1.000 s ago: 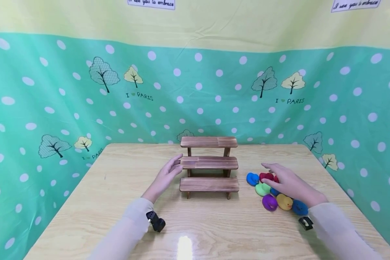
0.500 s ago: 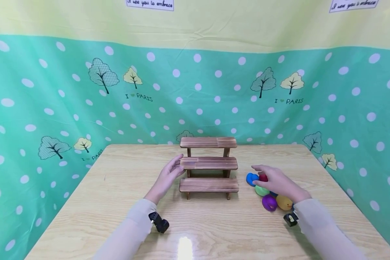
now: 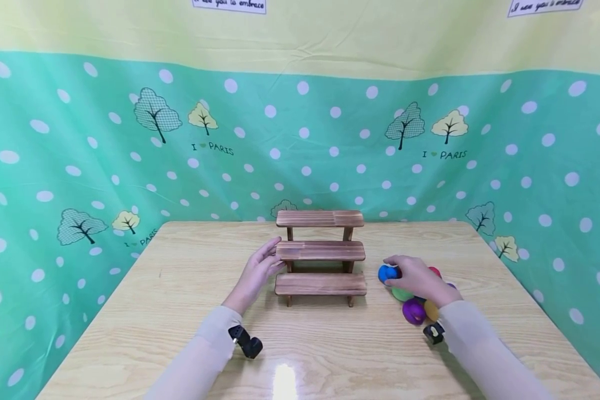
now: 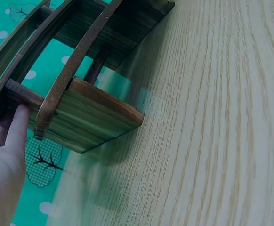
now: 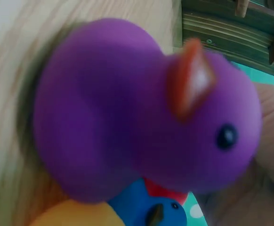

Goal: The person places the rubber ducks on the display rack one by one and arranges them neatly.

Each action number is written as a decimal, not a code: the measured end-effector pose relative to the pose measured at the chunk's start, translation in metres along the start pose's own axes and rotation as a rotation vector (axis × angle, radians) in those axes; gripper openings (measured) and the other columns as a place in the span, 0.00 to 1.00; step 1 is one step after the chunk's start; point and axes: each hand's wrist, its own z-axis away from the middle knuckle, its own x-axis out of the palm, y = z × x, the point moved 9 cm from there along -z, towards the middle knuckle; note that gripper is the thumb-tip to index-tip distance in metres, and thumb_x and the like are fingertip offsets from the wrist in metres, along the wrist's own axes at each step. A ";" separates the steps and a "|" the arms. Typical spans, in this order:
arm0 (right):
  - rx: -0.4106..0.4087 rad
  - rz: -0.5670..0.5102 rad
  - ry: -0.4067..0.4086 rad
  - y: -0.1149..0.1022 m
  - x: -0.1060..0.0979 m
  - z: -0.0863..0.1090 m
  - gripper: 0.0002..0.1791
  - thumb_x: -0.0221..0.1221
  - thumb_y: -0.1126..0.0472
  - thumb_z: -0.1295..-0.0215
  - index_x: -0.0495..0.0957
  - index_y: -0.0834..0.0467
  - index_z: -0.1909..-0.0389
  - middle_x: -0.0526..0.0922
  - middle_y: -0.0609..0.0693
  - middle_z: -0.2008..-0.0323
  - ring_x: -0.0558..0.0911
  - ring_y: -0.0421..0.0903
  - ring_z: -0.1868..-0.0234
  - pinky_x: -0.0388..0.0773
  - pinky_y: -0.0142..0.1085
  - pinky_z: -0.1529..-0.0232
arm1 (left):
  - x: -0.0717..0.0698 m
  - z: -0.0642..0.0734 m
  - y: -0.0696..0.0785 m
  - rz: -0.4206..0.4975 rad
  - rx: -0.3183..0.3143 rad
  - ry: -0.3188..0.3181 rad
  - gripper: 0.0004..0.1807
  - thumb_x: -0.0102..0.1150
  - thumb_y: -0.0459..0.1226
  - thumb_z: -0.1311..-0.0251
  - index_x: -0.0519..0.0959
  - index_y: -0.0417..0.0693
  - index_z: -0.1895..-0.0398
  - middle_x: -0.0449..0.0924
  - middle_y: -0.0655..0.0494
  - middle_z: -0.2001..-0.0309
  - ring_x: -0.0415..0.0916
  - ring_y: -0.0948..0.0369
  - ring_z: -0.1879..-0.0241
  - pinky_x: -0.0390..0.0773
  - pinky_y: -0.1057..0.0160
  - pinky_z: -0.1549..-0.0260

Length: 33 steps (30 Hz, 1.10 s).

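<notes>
A three-step wooden stand (image 3: 321, 251) stands mid-table. My left hand (image 3: 254, 276) touches its left side at the middle step, fingers nearly straight. In the left wrist view, the fingers (image 4: 17, 125) reach a crossbar beside the stand's side rail. Over a cluster of rubber ducks on the right, my right hand (image 3: 420, 276) has thumb and fingers about a bright blue rubber duck (image 3: 386, 273). A purple duck (image 5: 104, 103) fills much of the right wrist view and hides the grip. Under the right hand lie a green duck (image 3: 402, 294) and a yellow duck (image 3: 431, 311), both partly covered.
A pinkish-red duck (image 3: 435, 271) shows behind the right hand. Another blue duck (image 5: 167, 213) sits beside the purple one. The wood-grain table (image 3: 205, 250) ends at a green dotted curtain (image 3: 220, 194). Black wrist cameras (image 3: 245, 341) hang below both sleeves.
My right hand has moved left across the ducks and come down to the bright blue one, its thumb and fingers closing about it. The left hand stays at the stand.
</notes>
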 end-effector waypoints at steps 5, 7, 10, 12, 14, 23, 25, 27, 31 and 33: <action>0.051 0.035 -0.014 0.003 0.006 -0.004 0.29 0.70 0.61 0.40 0.75 0.71 0.41 0.79 0.68 0.45 0.78 0.66 0.44 0.76 0.61 0.43 | 0.001 -0.001 0.000 0.032 0.007 -0.002 0.30 0.43 0.28 0.27 0.55 0.33 0.24 0.54 0.35 0.29 0.56 0.46 0.30 0.69 0.50 0.33; 0.061 0.036 -0.011 0.003 0.007 -0.005 0.29 0.70 0.61 0.40 0.76 0.71 0.42 0.79 0.68 0.45 0.78 0.66 0.44 0.77 0.62 0.44 | 0.001 -0.001 0.000 0.031 0.009 -0.008 0.30 0.43 0.28 0.28 0.54 0.34 0.24 0.54 0.35 0.29 0.56 0.45 0.30 0.69 0.51 0.33; 0.062 0.034 -0.001 0.002 0.006 -0.005 0.28 0.70 0.62 0.41 0.76 0.71 0.43 0.80 0.68 0.46 0.79 0.65 0.46 0.77 0.62 0.44 | 0.002 -0.001 0.001 0.032 0.014 -0.018 0.31 0.42 0.28 0.28 0.53 0.34 0.23 0.52 0.35 0.27 0.56 0.46 0.30 0.69 0.50 0.33; 0.060 0.035 0.005 0.002 0.006 -0.006 0.28 0.70 0.62 0.41 0.76 0.71 0.43 0.80 0.68 0.47 0.79 0.65 0.46 0.77 0.61 0.44 | 0.002 -0.001 0.001 0.034 0.018 -0.030 0.31 0.42 0.28 0.27 0.53 0.34 0.23 0.51 0.35 0.27 0.54 0.46 0.30 0.68 0.49 0.32; 0.058 0.038 0.010 0.002 0.006 -0.006 0.27 0.71 0.62 0.42 0.77 0.71 0.43 0.80 0.68 0.47 0.80 0.65 0.47 0.77 0.61 0.45 | 0.003 -0.001 0.000 0.035 0.020 -0.039 0.31 0.42 0.28 0.27 0.52 0.33 0.23 0.49 0.36 0.26 0.53 0.47 0.30 0.66 0.48 0.31; 0.086 0.040 0.007 0.006 0.006 -0.007 0.28 0.70 0.60 0.40 0.76 0.70 0.42 0.79 0.69 0.46 0.80 0.65 0.47 0.77 0.62 0.45 | 0.004 0.000 -0.003 0.024 0.010 -0.064 0.31 0.42 0.29 0.26 0.51 0.34 0.22 0.48 0.34 0.25 0.52 0.43 0.27 0.65 0.48 0.31; 0.066 0.041 0.024 0.003 0.001 -0.008 0.28 0.69 0.60 0.39 0.75 0.71 0.42 0.79 0.69 0.46 0.80 0.65 0.47 0.78 0.62 0.45 | 0.005 0.000 -0.002 0.028 0.012 -0.066 0.31 0.41 0.29 0.25 0.50 0.34 0.22 0.46 0.35 0.24 0.51 0.43 0.27 0.65 0.48 0.31; 0.041 0.043 0.046 0.000 -0.006 -0.009 0.28 0.69 0.60 0.39 0.75 0.71 0.41 0.79 0.69 0.46 0.80 0.65 0.47 0.78 0.61 0.46 | 0.005 0.001 -0.001 0.032 0.014 -0.065 0.31 0.41 0.29 0.25 0.50 0.34 0.22 0.46 0.35 0.24 0.50 0.43 0.27 0.65 0.48 0.31; 0.010 0.037 0.080 -0.008 -0.020 -0.007 0.28 0.68 0.60 0.38 0.75 0.72 0.41 0.79 0.69 0.46 0.80 0.65 0.46 0.78 0.61 0.46 | 0.005 0.001 0.000 0.028 0.013 -0.073 0.31 0.40 0.30 0.25 0.49 0.34 0.22 0.47 0.35 0.24 0.52 0.42 0.27 0.64 0.48 0.30; 0.012 0.032 0.090 -0.012 -0.027 -0.006 0.29 0.67 0.60 0.37 0.74 0.72 0.40 0.79 0.69 0.45 0.79 0.65 0.46 0.78 0.62 0.45 | 0.006 0.001 0.000 0.024 0.013 -0.077 0.31 0.40 0.30 0.25 0.48 0.34 0.22 0.47 0.35 0.24 0.53 0.42 0.27 0.64 0.48 0.30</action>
